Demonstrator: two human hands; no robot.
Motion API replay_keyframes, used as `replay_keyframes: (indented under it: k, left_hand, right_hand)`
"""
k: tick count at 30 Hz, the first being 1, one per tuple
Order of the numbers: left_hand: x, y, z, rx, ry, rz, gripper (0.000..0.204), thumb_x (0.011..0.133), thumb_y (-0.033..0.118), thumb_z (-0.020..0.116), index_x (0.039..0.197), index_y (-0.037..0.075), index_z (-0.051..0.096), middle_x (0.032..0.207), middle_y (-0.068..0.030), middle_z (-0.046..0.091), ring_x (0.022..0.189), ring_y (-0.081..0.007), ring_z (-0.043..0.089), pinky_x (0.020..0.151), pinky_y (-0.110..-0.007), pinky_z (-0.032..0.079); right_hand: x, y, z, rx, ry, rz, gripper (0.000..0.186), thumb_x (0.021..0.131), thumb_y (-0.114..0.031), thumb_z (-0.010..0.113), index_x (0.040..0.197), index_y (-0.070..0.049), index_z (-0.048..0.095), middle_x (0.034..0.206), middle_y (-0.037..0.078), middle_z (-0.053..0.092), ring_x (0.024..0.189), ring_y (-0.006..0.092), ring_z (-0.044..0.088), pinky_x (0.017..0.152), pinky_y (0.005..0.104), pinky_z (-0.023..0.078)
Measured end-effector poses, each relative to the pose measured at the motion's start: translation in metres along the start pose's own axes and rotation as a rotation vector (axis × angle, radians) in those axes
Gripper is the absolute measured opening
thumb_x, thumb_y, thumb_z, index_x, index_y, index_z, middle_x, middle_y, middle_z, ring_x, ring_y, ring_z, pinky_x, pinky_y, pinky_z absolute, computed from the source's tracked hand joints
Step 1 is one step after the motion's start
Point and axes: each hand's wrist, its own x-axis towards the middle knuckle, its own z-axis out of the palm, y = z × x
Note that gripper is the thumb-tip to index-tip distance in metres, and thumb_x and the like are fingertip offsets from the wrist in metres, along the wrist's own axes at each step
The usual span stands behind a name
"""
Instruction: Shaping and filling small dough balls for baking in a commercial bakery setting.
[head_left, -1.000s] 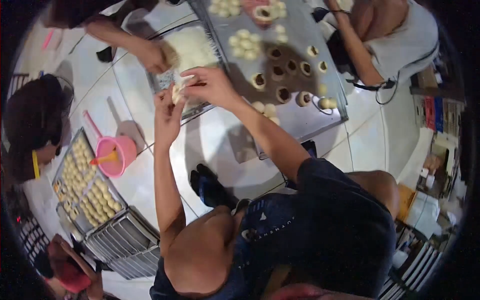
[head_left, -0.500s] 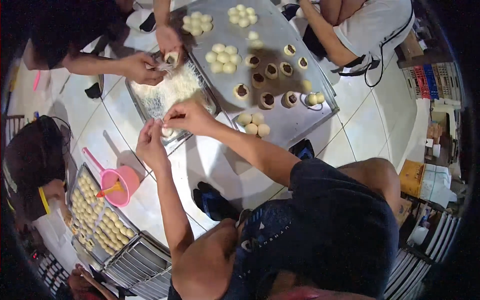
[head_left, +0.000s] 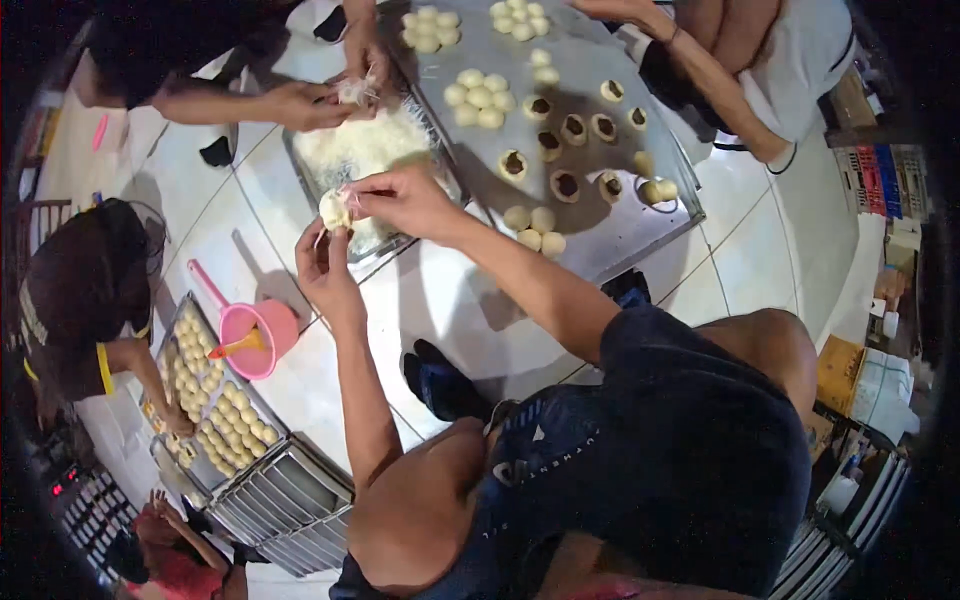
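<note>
My left hand (head_left: 330, 275) is closed, holding a flattened pale piece of dough (head_left: 333, 211) up at its fingertips. Thumb and fingers of my right hand (head_left: 410, 203) pinch together at the dough's right edge, with a few pale shreds that look like grated cheese between them. Both hands are over the near edge of a metal tray of grated cheese (head_left: 345, 150). Right of it lies a large metal tray (head_left: 460, 140) with clusters of dough balls (head_left: 478, 98) and several dough rounds topped with dark filling (head_left: 565, 185).
Across the cheese tray a co-worker's hands (head_left: 325, 100) hold shreds. Another person's arm (head_left: 720, 90) is at the far right. A pink dipper (head_left: 262, 335) with an orange-handled brush stands left, beside a tray of dough balls (head_left: 235, 430) that a third person's hand (head_left: 178, 418) reaches into.
The view has shifted a little. My hands have lifted and turned the dough, so it now shows above my left fingertips. The co-worker opposite now has a bunch of shreds at the fingers.
</note>
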Motion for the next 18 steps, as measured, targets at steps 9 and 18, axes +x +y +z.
replay_keyframes:
  k: [9, 18]
  left_hand:
    - [0.009, -0.004, -0.008, -0.113, 0.018, -0.118, 0.029, 0.091, 0.008, 0.062, 0.118, -0.001, 0.06, 0.107, -0.0077, 0.063, 0.092, -0.0161, 0.059, 0.085, -0.026, 0.048]
    - [0.01, -0.007, -0.01, -0.026, -0.181, 0.04, 0.035, 0.093, 0.006, 0.058, 0.127, 0.0, 0.057, 0.113, -0.0098, 0.062, 0.097, -0.0163, 0.058, 0.086, -0.025, 0.048]
  right_hand:
    - [0.0, 0.009, 0.008, -0.217, 0.034, -0.425, 0.025, 0.083, -0.006, 0.071, 0.106, 0.004, 0.07, 0.08, 0.004, 0.07, 0.063, 0.0057, 0.055, 0.054, 0.0164, 0.041]
    - [-0.011, -0.011, 0.002, -0.087, 0.065, -0.034, 0.021, 0.082, -0.006, 0.072, 0.101, 0.004, 0.071, 0.076, 0.003, 0.069, 0.061, 0.0055, 0.053, 0.054, 0.0169, 0.042]
